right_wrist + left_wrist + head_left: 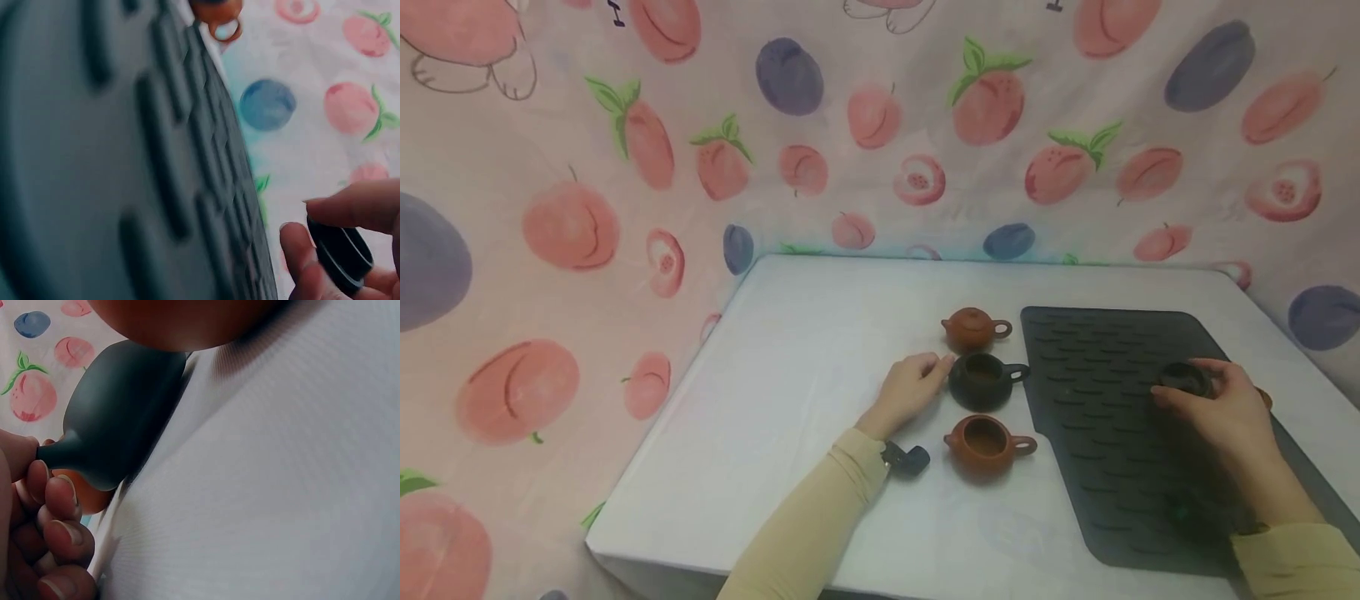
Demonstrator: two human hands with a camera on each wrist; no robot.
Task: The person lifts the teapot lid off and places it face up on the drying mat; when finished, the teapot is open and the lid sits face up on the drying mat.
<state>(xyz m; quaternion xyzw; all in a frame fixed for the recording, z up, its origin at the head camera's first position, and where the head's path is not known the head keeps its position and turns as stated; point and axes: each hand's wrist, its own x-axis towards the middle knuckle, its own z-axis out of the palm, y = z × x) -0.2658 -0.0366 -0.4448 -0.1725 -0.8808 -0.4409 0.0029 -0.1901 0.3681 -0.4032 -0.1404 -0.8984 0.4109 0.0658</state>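
A dark teapot [981,392] without its lid stands on the white table, handle to the right. My left hand [912,387] pinches its short spout [53,453] between thumb and finger. Above the dark mat [1097,450], my right hand [1232,417] holds a small dark lid [1182,379]. In the right wrist view the lid [337,253] is tilted between thumb and fingers. Behind the dark teapot sits a reddish-brown teapot [970,331] with its top covered. Nearer the front is another reddish-brown teapot [985,450], its mouth uncovered.
The ridged mat covers the right part of the table [790,392]. A small orange-brown thing [1265,398], mostly hidden, shows beyond my right hand. A fruit-patterned cloth [872,183] hangs behind and to the left.
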